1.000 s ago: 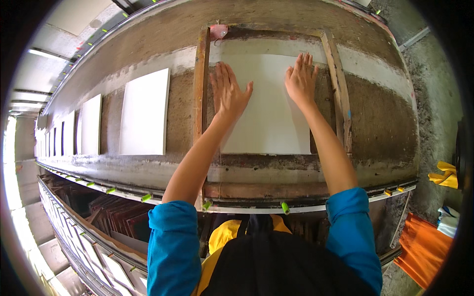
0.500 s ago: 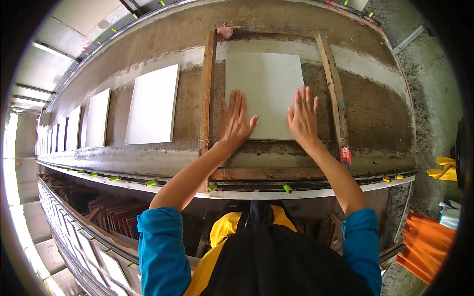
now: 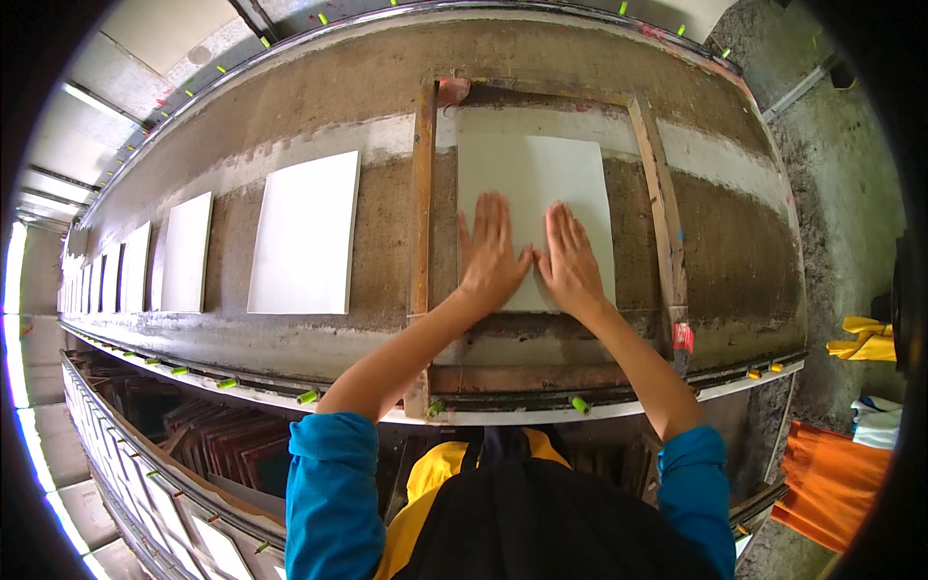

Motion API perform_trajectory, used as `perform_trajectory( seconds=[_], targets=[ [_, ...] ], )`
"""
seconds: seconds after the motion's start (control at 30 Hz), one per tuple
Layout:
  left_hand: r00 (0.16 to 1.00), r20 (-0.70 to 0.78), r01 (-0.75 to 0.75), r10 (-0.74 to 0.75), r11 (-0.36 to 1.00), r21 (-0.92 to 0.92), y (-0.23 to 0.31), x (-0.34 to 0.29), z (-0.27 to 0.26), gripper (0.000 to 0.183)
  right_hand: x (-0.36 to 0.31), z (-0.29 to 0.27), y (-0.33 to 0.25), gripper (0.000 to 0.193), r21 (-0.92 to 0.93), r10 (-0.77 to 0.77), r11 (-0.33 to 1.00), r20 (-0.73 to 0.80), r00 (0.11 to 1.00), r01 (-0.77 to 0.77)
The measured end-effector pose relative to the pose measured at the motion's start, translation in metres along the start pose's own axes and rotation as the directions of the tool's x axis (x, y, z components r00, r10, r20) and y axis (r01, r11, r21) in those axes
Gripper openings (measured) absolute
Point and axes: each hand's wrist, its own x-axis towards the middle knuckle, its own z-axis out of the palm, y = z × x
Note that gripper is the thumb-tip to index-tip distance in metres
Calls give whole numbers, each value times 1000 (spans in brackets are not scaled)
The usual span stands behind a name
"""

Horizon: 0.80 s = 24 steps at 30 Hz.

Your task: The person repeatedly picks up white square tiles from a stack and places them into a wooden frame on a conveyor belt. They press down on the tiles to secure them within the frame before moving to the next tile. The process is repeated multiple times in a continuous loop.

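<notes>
A white rectangular sheet (image 3: 532, 169) lies flat on the long brown-stained table, inside a worn wooden frame (image 3: 423, 193). Both my palms rest on the sheet's nearer half. My left hand (image 3: 493, 256) has its fingers stretched out, pointing away from me, with the thumb toward the middle. Beside it, my right hand (image 3: 570, 256) also lies flat, its fingers extended and its thumb almost meeting the left one. Neither hand grips anything. Pinkish-red tape (image 3: 452, 92) wraps the frame's far left corner, and red tape (image 3: 683, 336) marks its near right end.
More white sheets (image 3: 304, 232) lie in a row leftward along the table (image 3: 735, 242). Green pegs (image 3: 580, 405) stick out along its near rail. Dark framed panels (image 3: 227, 440) are stacked underneath. At right hang an orange cloth (image 3: 831, 483) and a yellow glove-like item (image 3: 860, 338).
My hands have slid inward from the sheet's two side edges and now lie close together on it. The whole view has shifted slightly, with the table appearing lower.
</notes>
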Motion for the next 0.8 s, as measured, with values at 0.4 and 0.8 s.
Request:
perform_trajectory(
  seconds=[0.4,0.8],
  targets=[
    [976,-138,173,-170,985,9,-43,86,25,80,92,32,96,47,18,199,980,-157,967,-198],
    [995,50,-91,91,996,-9,-37,97,14,61,103,12,81,51,152,-74,984,-130,989,94]
  ],
)
